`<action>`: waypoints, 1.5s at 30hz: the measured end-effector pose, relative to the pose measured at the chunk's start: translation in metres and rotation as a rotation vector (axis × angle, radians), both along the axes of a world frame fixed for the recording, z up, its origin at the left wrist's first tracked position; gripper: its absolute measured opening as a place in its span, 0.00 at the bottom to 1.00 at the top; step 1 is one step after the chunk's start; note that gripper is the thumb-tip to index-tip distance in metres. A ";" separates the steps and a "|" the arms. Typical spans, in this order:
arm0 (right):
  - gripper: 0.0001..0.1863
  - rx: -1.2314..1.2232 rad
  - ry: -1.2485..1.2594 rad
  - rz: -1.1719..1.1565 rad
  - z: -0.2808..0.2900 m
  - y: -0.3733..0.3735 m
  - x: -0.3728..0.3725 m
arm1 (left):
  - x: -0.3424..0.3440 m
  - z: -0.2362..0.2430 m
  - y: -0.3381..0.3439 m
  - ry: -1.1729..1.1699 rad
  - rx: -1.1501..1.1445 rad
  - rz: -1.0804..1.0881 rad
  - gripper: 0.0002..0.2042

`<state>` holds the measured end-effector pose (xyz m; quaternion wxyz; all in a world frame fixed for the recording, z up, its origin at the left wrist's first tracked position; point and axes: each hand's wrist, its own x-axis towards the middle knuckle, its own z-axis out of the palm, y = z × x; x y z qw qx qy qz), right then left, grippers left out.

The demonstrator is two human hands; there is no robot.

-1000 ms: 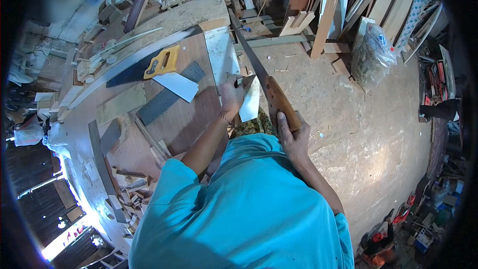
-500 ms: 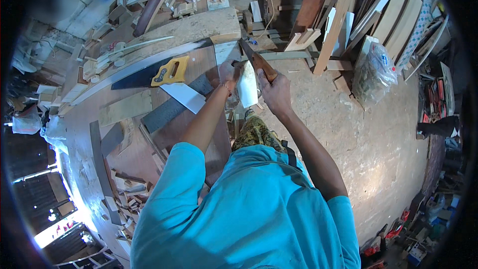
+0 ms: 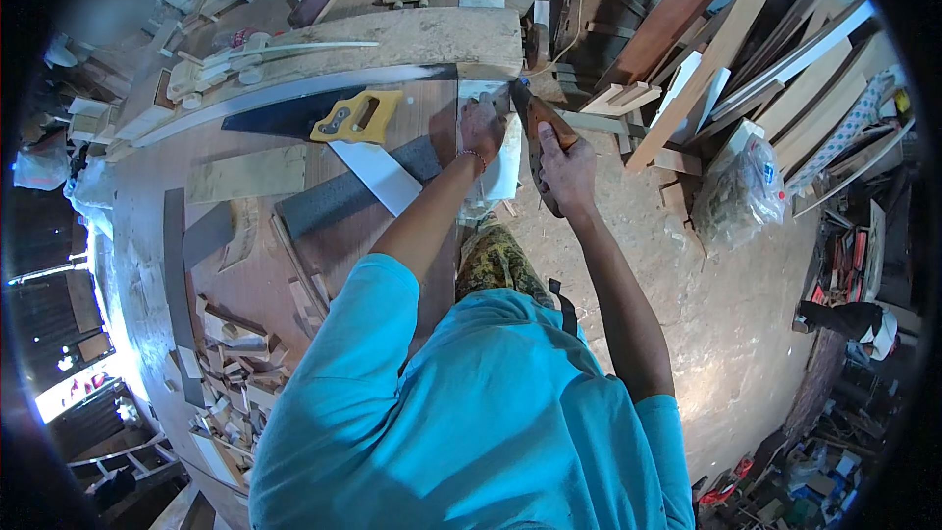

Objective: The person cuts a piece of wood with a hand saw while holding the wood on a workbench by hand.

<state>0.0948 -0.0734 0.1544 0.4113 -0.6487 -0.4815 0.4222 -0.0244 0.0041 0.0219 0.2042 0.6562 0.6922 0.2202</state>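
On bench (image 3: pixel 429 110), far L: scraps (image 3: pixel 240 344), sm. wood offcuts in a loose heap.
Pale bd (image 3: pixel 245 175): flat, btwn scraps & yellow saw.
Yellow saw (image 3: pixel 355 116): lying flat, dark blade to L, handle to R.
Grey strip (image 3: pixel 319 204): set diag., partly under white slat.
White slat (image 3: pixel 381 179): crosses grey strip, upper end by yellow saw's handle.
L hand (image 3: pixel 479 126): ours, at white pc's upper end, fingers bent; we can't tell if they grip it or just rest.
White pc (image 3: pixel 504 172): at bench's R edge, btwn our 2 hands, lower end twd our camo trousers (image 3: pixel 496 263).
Wood saw (image 3: pixel 539 116): just R of white pc; we can't tell if its teeth touch.
R hand (image 3: pixel 571 169): ours, fingers wrapped tight rd wood saw's handle.
Planks (image 3: pixel 731 49): upper R, brown, pale & white, leaning.
Clear bag (image 3: pixel 741 194): stuffed, on floor (image 3: pixel 677 304) nr planks.
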 end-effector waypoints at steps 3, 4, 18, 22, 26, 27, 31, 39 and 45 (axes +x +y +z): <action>0.17 -0.025 0.006 0.001 0.004 0.002 0.001 | -0.003 0.014 -0.009 -0.053 -0.008 -0.015 0.18; 0.17 -0.027 0.003 0.001 0.001 0.003 0.002 | -0.001 0.018 -0.013 0.054 0.146 -0.027 0.16; 0.18 -0.055 -0.074 -0.012 0.008 -0.002 -0.009 | -0.001 -0.011 -0.048 0.114 0.355 -0.208 0.17; 0.17 -0.095 -0.058 -0.016 0.013 0.002 -0.008 | 0.000 -0.012 -0.048 0.189 0.345 -0.201 0.18; 0.17 -0.012 -0.079 -0.018 -0.001 -0.002 -0.004 | 0.006 -0.012 -0.046 0.263 0.348 -0.212 0.18; 0.18 0.073 -0.119 -0.003 -0.004 -0.003 -0.007 | 0.005 -0.013 -0.046 0.284 0.345 -0.211 0.19; 0.18 0.050 -0.168 -0.020 -0.004 -0.011 -0.014 | 0.000 -0.008 -0.048 0.194 0.342 -0.216 0.20; 0.15 0.237 -0.146 -0.083 -0.022 -0.022 -0.016 | 0.003 -0.003 -0.048 0.231 0.311 -0.206 0.22; 0.18 0.137 -0.096 -0.115 -0.003 -0.011 0.000 | 0.000 -0.001 -0.044 0.228 0.357 -0.201 0.21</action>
